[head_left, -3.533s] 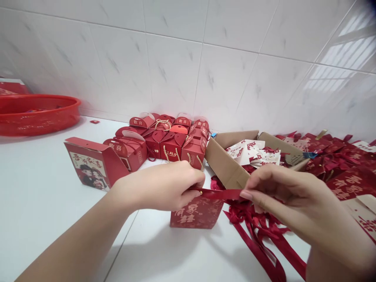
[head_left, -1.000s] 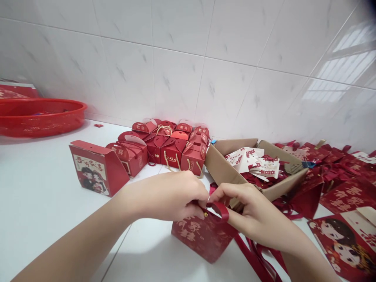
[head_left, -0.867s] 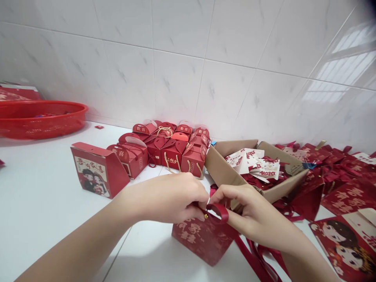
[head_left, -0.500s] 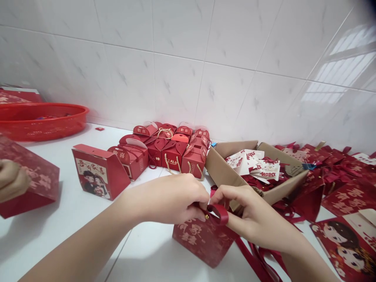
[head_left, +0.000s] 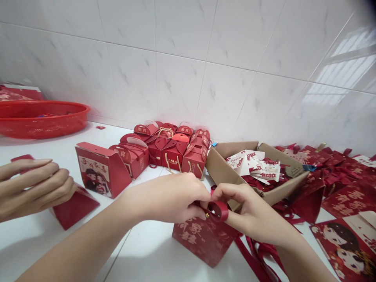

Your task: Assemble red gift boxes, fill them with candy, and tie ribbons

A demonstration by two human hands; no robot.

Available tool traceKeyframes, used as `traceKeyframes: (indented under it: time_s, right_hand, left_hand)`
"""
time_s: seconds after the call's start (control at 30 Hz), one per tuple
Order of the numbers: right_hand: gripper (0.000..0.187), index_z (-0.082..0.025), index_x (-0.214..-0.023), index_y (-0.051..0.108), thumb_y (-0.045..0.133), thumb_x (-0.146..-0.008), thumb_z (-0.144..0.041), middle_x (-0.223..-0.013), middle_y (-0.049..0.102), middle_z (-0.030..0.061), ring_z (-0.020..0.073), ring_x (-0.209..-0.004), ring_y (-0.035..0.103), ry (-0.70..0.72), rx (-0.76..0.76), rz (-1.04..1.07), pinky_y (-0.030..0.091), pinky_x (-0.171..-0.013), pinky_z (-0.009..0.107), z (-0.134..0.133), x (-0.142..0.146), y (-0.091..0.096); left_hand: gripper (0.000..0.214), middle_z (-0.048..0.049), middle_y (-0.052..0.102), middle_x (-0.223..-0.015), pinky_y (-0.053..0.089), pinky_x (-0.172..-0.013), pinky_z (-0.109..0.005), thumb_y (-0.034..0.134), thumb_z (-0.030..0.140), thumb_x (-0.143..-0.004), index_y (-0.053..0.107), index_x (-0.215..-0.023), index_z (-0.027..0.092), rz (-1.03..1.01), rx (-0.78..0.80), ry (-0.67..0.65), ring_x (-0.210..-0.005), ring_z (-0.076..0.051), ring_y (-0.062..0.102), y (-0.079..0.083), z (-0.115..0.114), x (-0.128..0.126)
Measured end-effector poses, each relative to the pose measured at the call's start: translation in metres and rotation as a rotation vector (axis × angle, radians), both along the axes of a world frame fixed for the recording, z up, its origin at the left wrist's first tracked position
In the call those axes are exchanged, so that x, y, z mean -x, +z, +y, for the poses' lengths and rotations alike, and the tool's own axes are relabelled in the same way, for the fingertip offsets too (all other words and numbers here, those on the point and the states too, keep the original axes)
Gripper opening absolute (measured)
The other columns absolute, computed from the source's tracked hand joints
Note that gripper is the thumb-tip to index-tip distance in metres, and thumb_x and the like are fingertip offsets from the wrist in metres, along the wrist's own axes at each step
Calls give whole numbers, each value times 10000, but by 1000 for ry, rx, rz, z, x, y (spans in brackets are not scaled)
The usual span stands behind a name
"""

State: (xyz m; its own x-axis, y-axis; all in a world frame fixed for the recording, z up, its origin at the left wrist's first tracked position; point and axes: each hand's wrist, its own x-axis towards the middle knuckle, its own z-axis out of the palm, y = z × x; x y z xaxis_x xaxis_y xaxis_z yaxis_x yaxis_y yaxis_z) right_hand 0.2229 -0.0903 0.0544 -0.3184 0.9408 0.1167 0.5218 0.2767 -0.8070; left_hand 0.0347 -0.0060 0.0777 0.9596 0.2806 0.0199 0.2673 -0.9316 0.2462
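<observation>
My left hand (head_left: 172,197) and my right hand (head_left: 245,209) meet over a small red gift box (head_left: 202,241) with gold characters, standing on the white counter (head_left: 41,250). Both hands are closed, pinching a dark red ribbon (head_left: 219,209) that curls into a loop at the box's top, with a small gold bead beside my left fingertips. More ribbon trails off under my right wrist.
Another person's hand (head_left: 32,190) sets a red box (head_left: 75,207) down at the left. Behind stand a picture-printed red box (head_left: 100,170), several small finished boxes (head_left: 167,147), an open cardboard box (head_left: 232,172) of cards, a red basin (head_left: 41,119) and flat red sheets (head_left: 346,192) at the right.
The ribbon, stretched straight between my hands 3.5 s ago, is now curled into a loop. Another person's hand has brought a red box in from the left and lowered it.
</observation>
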Motion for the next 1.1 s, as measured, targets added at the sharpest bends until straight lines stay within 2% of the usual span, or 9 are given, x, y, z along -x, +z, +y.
traceKeyframes:
  time_s: [0.23, 0.43, 0.57, 0.7, 0.83, 0.97, 1.1]
  right_hand:
    - [109, -188, -834, 599, 502, -873, -156, -766, 614, -41, 79, -692, 501, 14, 8, 12, 383, -604, 167, -2, 0, -1]
    - [227, -216, -933, 629, 547, -785, -64, -939, 663, -26, 123, -862, 581, 37, -55, -45, 434, -768, 208, -3, -2, 0]
    - [298, -215, -966, 623, 571, -733, -37, -891, 665, -20, 133, -816, 589, 14, -124, -83, 457, -725, 220, 0, 2, -6]
    - [281, -203, -908, 624, 514, -761, 10, -863, 668, -11, 114, -784, 608, 0, -308, -21, 475, -696, 204, 6, 4, -15]
    - [281, -202, -942, 649, 524, -799, 5, -901, 672, 28, 120, -802, 643, -27, -603, 32, 511, -686, 207, 8, 2, -16]
    - [249, -198, -937, 662, 533, -827, -15, -902, 667, 58, 130, -787, 651, -77, -837, -20, 540, -655, 221, 6, 3, -12]
    - [295, -203, -971, 657, 535, -812, 14, -883, 654, 70, 147, -784, 635, -70, -974, -28, 541, -632, 260, 6, 4, -10]
  left_hand:
    - [264, 32, 512, -544, 293, -462, -233, 565, 142, -801, 431, -574, 166, 2, -45, 10, -521, -101, 487, 2, -2, 0]
    - [226, 20, 529, -527, 273, -441, -232, 595, 155, -765, 489, -566, 170, -23, -78, 62, -510, -118, 494, 1, 1, 2]
    - [132, 8, 587, -595, 349, -503, -229, 603, 132, -761, 562, -641, 166, -64, -79, 57, -577, -135, 567, 0, 3, 3]
    - [42, 13, 632, -671, 395, -555, -221, 611, 132, -782, 625, -778, 171, -140, -66, 36, -624, -131, 593, 3, 3, 5]
    - [109, 4, 663, -785, 432, -593, -206, 629, 223, -825, 653, -919, 171, -339, -60, 27, -680, -114, 601, 7, 2, 8]
    - [133, -16, 672, -822, 469, -638, -195, 631, 272, -857, 675, -913, 160, -524, -83, -26, -710, -101, 606, 6, 1, 10]
    - [127, -39, 687, -858, 506, -663, -195, 602, 244, -880, 683, -904, 148, -646, -140, -91, -746, -106, 628, 2, 0, 9]
